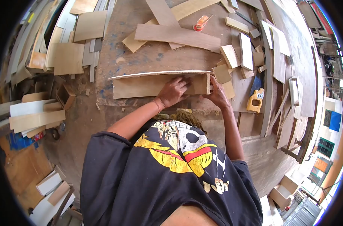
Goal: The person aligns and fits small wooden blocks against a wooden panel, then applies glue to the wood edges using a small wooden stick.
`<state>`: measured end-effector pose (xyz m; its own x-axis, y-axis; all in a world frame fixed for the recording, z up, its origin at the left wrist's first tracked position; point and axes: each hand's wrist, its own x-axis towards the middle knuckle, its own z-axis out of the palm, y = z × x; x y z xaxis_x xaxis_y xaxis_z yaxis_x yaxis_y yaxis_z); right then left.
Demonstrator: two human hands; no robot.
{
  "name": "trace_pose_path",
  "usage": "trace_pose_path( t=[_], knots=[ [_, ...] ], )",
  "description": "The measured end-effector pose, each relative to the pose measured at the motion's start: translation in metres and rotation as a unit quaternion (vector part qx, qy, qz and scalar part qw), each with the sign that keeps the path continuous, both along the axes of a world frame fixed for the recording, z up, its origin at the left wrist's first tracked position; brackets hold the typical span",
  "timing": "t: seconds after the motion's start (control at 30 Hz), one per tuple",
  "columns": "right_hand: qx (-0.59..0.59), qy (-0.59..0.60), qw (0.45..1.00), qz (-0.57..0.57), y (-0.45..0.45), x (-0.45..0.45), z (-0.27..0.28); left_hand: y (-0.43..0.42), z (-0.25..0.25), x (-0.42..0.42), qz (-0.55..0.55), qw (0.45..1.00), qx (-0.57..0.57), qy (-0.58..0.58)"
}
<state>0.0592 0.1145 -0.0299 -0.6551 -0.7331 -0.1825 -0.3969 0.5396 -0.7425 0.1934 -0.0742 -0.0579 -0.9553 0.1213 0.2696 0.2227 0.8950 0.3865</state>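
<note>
An L-shaped assembly of long plywood boards lies along the near side of the worktable, with a white-edged board (160, 73) at its far side and a wide brown plywood board (135, 87) facing me. A short wooden end piece (208, 83) stands across its right end. My left hand (174, 91) is on the wide board right of its middle, fingers on its face and thumb near its front edge. Around the end piece, my right hand (218, 94) is closed, fingers on the outer side and thumb at the near corner. Some fingertips are hidden.
On the worktable (141, 60), long plywood strips (179, 36) cross at the back beside an orange-and-white container (201, 23). Wood offcuts (230, 56) and a yellow-handled saw (256, 100) lie to the right. Stacked panels (68, 58) stand at left.
</note>
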Motion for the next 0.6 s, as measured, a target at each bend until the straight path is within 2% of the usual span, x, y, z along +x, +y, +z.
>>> trace_pose_path(
  t=[0.3,0.37,0.4,0.43,0.5,0.6],
  knots=[
    [-0.022,0.008,1.000,-0.006,0.001,0.003,0.003,0.002,0.000,-0.002,0.006,1.000,-0.019,0.013],
    [-0.031,-0.027,0.999,-0.007,0.001,0.004,0.004,0.003,0.000,0.000,0.011,1.000,-0.027,0.000],
    [-0.031,0.032,0.999,0.018,0.002,0.005,0.004,0.003,-0.001,0.000,0.024,0.999,-0.026,-0.001],
    [-0.033,0.032,0.999,0.015,0.003,0.004,0.005,0.003,-0.001,0.000,0.038,0.999,-0.026,-0.002],
    [-0.030,-0.115,0.992,-0.033,0.005,0.004,0.009,0.003,0.000,0.000,0.040,0.999,-0.009,-0.008],
    [-0.074,-0.064,0.995,0.010,0.011,0.000,-0.007,0.006,0.010,-0.002,0.049,0.999,0.012,-0.018]
  ],
)
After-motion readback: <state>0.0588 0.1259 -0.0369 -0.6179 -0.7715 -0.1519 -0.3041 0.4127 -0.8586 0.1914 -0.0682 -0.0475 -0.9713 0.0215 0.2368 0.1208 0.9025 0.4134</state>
